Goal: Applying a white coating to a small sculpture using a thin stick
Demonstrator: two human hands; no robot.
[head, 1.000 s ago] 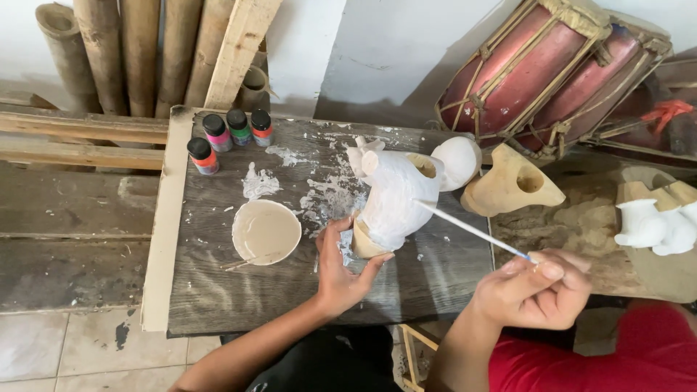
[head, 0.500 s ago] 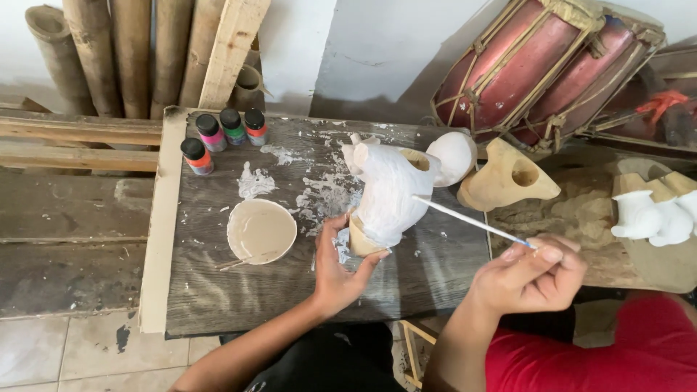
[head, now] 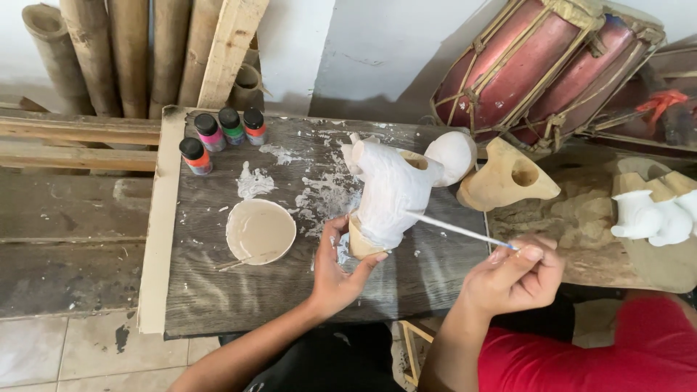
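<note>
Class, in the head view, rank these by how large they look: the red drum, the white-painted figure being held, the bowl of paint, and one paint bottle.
1. red drum
2. white-painted figure
3. bowl of paint, though it looks close to the figure
4. paint bottle

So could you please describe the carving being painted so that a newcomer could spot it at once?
On the dark paint-spattered table, right of the round paint bowl, stands a white-coated wooden figure. Only this one is gripped by the left hand and touched by a brush.

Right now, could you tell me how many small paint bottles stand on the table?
4, all at the table's far left corner: pink-labelled, green and red in a row, orange just in front.
</note>
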